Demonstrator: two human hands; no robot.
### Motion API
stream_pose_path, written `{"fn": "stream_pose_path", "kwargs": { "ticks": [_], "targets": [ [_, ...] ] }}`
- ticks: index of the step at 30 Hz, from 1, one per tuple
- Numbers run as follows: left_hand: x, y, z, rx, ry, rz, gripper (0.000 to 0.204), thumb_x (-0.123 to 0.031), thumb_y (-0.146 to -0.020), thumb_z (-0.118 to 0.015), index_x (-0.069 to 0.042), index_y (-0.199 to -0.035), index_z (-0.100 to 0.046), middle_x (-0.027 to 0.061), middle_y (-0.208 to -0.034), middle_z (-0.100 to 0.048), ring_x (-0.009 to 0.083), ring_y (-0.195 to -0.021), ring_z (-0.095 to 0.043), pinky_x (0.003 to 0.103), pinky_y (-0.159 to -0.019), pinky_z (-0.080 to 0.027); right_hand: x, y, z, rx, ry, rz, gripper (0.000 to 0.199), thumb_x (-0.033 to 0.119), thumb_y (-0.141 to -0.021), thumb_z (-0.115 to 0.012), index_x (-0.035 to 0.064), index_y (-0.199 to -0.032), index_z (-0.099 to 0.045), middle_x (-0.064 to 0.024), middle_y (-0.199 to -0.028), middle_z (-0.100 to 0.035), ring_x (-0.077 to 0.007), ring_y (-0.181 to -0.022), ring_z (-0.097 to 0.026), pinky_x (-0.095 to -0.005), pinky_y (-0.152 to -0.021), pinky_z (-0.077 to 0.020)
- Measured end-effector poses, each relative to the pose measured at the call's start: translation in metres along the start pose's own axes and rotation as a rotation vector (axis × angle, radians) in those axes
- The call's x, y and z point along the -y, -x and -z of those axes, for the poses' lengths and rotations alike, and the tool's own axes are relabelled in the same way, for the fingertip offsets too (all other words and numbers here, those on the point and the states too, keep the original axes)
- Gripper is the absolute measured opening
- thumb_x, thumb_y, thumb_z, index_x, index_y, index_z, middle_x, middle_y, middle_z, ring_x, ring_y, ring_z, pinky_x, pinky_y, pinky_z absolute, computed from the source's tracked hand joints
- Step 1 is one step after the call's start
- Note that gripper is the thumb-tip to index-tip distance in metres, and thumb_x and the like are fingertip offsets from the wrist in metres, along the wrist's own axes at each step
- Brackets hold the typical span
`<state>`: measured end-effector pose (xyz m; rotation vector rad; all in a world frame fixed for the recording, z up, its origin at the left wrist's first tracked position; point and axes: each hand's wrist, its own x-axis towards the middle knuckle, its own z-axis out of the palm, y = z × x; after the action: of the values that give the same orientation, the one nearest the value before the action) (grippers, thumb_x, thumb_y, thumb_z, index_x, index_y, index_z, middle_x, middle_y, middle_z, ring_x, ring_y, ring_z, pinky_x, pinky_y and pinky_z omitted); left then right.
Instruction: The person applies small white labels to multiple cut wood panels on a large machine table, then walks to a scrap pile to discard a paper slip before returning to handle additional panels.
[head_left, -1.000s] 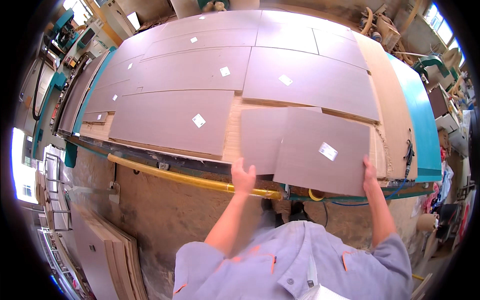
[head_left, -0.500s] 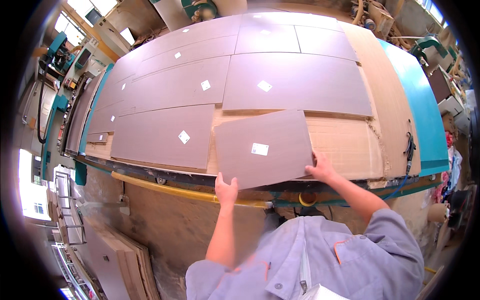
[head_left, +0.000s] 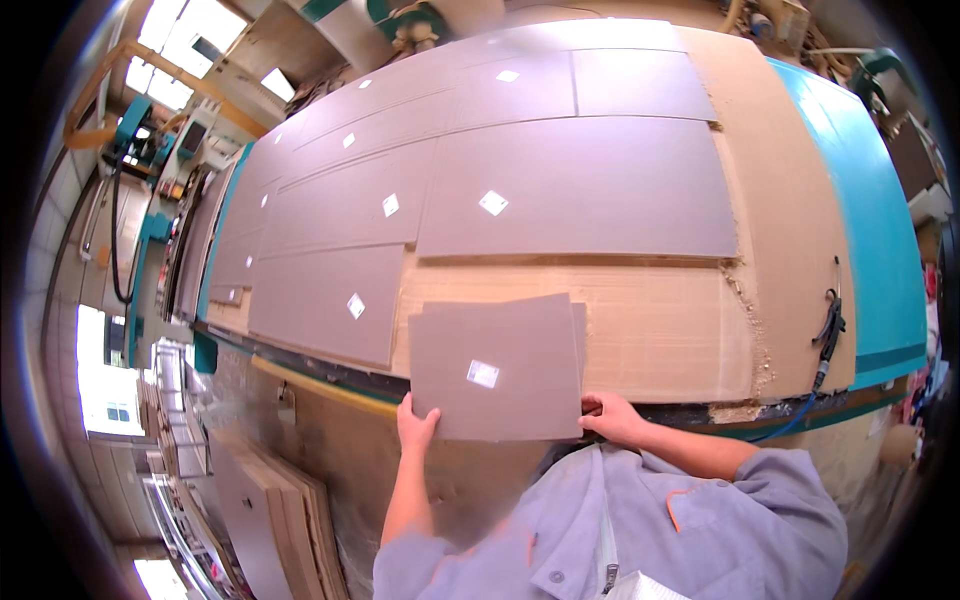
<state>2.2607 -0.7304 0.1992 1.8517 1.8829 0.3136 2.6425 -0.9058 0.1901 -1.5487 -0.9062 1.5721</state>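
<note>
My left hand (head_left: 416,424) grips the lower left edge of a grey-brown board (head_left: 495,405) with a white label, its thumb on the face. My right hand (head_left: 612,418) is closed on the board's lower right edge, fingers curled. The board overhangs the near side of the worktable, tilted a little. A second grey-brown edge (head_left: 579,345) shows behind it on the right and along the top; whether it is a separate board stacked beneath, I cannot tell.
Large labelled panels, including a wide one (head_left: 590,190) and a smaller one (head_left: 325,310), lie on a tan base sheet (head_left: 670,325). A black air gun (head_left: 829,335) with a blue hose rests at right. Boards (head_left: 270,510) lean low at left, below a yellow rail (head_left: 320,385).
The board has come toward me, past the table's near edge, and turned straighter. Both hands moved with it, still gripping. A second edge behind it now shows.
</note>
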Motion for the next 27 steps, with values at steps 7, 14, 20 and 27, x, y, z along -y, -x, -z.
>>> {"fn": "stream_pose_path", "kwargs": {
  "ticks": [7, 14, 20, 27],
  "targets": [
    [-0.039, -0.022, -0.028, -0.045, -0.004, 0.071, 0.085, -0.031, -0.07, -0.078, 0.004, -0.136, -0.038, 0.0224, -0.139, -0.037, 0.0349, -0.131, -0.035, 0.04, -0.109, -0.03, 0.077, -0.09, 0.248, -0.681, 0.268, 0.282, 0.037, 0.018, -0.079, -0.065, -0.0046, -0.109, -0.06, -0.0167, -0.103, -0.066, -0.0254, -0.097, -0.063, -0.0355, -0.085, -0.0494],
    [-0.08, -0.035, -0.023, 0.015, -0.077, 0.141, 0.084, -0.022, -0.071, -0.078, 0.002, -0.139, -0.034, 0.0211, -0.144, -0.033, 0.0349, -0.133, -0.033, 0.04, -0.11, -0.027, 0.108, -0.226, 0.501, -1.164, 0.576, 0.154, 0.06, 0.02, -0.073, -0.07, -0.0001, -0.127, -0.052, -0.0195, -0.116, -0.061, -0.0303, -0.107, -0.06, -0.0368, -0.092, -0.0472],
    [-0.083, -0.039, -0.026, -0.021, 0.041, 0.182, 0.085, -0.019, -0.069, -0.079, 0.003, -0.138, -0.035, 0.0198, -0.141, -0.036, 0.0338, -0.131, -0.035, 0.039, -0.109, -0.028, 0.119, -0.319, 0.591, -1.123, 0.421, 0.066, 0.074, 0.022, -0.068, -0.071, -0.0046, -0.132, -0.045, -0.0237, -0.125, -0.055, -0.0306, -0.117, -0.054, -0.0364, -0.099, -0.0417],
    [-0.076, -0.029, -0.028, -0.061, -0.057, 0.165, 0.086, -0.022, -0.066, -0.081, 0.004, -0.135, -0.037, 0.0203, -0.135, -0.041, 0.0348, -0.127, -0.039, 0.039, -0.107, -0.031, 0.153, -0.357, 0.613, -0.967, 0.128, -0.114, 0.056, 0.028, -0.066, -0.066, 0.0001, -0.114, -0.056, -0.0206, -0.11, -0.059, -0.0301, -0.097, -0.056, -0.0414, -0.083, -0.046]
  ]
}}
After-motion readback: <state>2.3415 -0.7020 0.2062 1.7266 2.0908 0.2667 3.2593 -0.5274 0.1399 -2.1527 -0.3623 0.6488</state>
